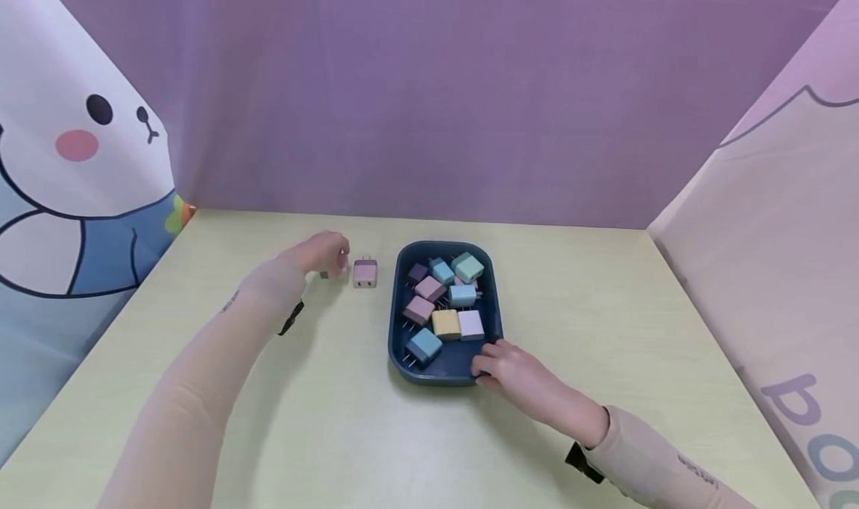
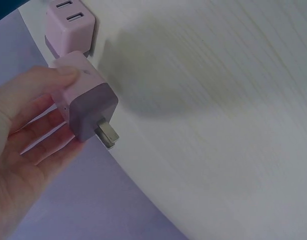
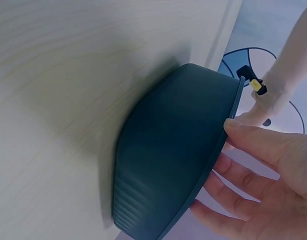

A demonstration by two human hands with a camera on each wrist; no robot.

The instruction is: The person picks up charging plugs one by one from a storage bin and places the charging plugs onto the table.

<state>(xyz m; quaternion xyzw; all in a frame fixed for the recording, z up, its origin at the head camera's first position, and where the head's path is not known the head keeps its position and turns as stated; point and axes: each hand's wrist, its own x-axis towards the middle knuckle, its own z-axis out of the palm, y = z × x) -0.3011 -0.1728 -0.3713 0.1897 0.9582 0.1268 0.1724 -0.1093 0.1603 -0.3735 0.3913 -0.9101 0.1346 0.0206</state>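
My left hand (image 1: pixel 325 253) is left of the tray. In the left wrist view it pinches a pink USB wall charger (image 2: pixel 79 82) with a mauve base, thumb on one side and fingers behind, metal prongs pointing out. Another pink charger (image 1: pixel 365 273) stands on the table just right of that hand, prongs toward the back. My right hand (image 1: pixel 513 375) grips the near right corner of a dark blue tray (image 1: pixel 451 364). In the right wrist view the thumb lies on the outside of the tray's rim, the fingers over its inner side.
Several chargers lie jumbled in the tray, among them a blue one (image 1: pixel 426 343), a yellow one (image 1: pixel 446 325), a white one (image 1: pixel 471 326) and a green one (image 1: pixel 467 267). A purple curtain (image 1: pixel 429 106) hangs behind the pale table (image 1: pixel 322 434). Printed cloth panels flank both sides.
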